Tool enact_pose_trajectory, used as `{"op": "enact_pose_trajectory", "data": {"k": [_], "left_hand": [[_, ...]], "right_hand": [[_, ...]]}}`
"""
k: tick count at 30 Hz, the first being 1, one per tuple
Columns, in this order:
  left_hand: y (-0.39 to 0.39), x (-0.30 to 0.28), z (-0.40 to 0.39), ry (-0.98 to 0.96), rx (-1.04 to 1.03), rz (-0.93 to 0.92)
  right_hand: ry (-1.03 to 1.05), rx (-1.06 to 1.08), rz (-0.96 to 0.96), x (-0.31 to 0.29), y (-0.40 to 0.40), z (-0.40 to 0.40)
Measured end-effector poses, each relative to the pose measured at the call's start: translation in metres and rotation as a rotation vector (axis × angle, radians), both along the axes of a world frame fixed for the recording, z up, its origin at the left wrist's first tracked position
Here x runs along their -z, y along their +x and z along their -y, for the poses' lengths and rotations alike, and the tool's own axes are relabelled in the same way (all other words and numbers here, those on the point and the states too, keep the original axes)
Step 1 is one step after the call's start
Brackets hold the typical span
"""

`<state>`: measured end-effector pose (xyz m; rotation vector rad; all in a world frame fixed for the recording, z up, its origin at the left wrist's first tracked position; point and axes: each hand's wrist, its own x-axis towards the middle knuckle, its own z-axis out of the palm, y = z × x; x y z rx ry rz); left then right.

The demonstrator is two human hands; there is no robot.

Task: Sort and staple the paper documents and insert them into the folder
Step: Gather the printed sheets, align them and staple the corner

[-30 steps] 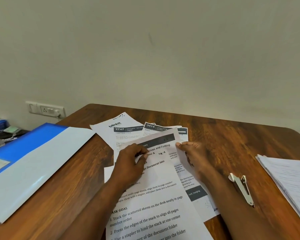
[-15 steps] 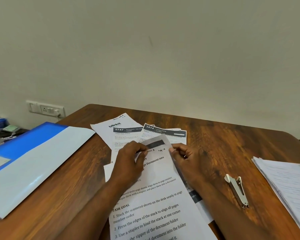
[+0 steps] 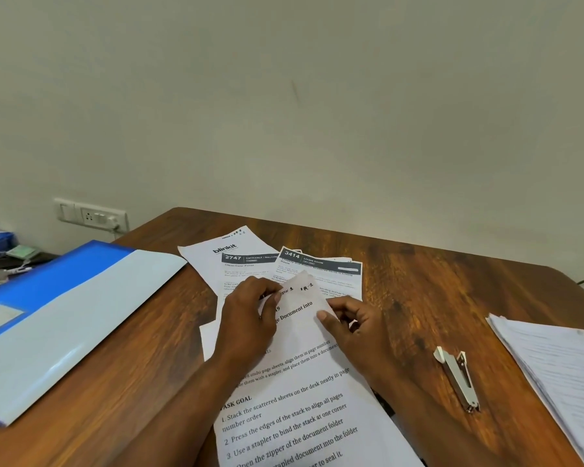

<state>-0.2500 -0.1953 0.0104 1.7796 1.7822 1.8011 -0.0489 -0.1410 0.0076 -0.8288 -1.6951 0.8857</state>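
Hands drawn closer | left hand (image 3: 250, 318) – right hand (image 3: 351, 323) – both pinching top sheet (image 3: 304, 382)

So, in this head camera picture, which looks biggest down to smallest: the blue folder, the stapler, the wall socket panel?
1. Blue folder, by far the largest.
2. Wall socket panel and stapler look alike in length; the stapler lies nearer the camera, so I will not rank them.

Table (image 3: 418, 298): task sheet (image 3: 300, 382) centre, pinched by L hand (image 3: 250, 318) & R hand (image 3: 354, 328); folder (image 3: 64, 315) left; stapler (image 3: 457, 379), paper stack (image 3: 560, 372) right.
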Motion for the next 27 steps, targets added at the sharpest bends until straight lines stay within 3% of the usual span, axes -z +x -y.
{"op": "enact_pose_trajectory", "data": {"k": [8,13,21,23,27], "left_hand": [[-0.002,0.003,-0.004,-0.062,-0.037,0.065],[-0.010,0.014,-0.012,-0.106,-0.113,-0.074],[-0.012,0.019,-0.013,-0.200,0.074,0.064],[-0.012,0.019,-0.014,-0.205,0.085,0.087],[-0.011,0.020,-0.015,-0.233,0.078,0.123]], "right_hand": [[-0.020,0.024,0.035,0.006,-0.001,-0.007],[0.001,0.034,0.090,0.008,0.004,-0.012],[-0.215,-0.049,-0.057,0.005,0.004,-0.015],[-0.173,-0.027,-0.066,-0.001,0.008,-0.015],[-0.001,0.065,0.109,-0.009,0.021,-0.016]]}}
